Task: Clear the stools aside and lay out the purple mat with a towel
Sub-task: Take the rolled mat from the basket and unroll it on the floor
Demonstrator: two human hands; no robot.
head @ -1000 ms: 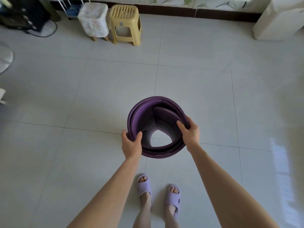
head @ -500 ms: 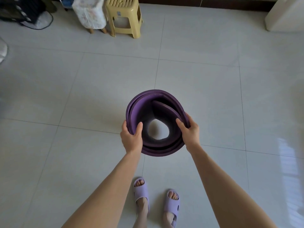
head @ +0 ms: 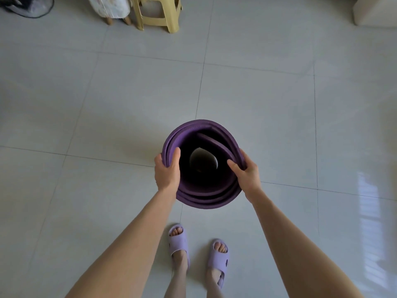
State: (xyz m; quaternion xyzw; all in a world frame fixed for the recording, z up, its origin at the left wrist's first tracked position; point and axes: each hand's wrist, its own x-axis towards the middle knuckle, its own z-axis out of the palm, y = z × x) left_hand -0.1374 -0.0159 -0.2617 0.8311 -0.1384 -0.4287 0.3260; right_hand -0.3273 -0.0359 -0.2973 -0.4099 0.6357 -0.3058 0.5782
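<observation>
Presently the rolled purple mat (head: 203,196) is standing on end, long axis vertical; left hand (head: 167,171) and right hand (head: 246,172) are gripping opposite rim sides, equally near.

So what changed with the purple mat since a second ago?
Hardly anything moved. The purple mat tipped slightly, so the floor seen through its hole changed shape. The left hand and right hand keep their grip on its rim; the stools stay put.
</observation>
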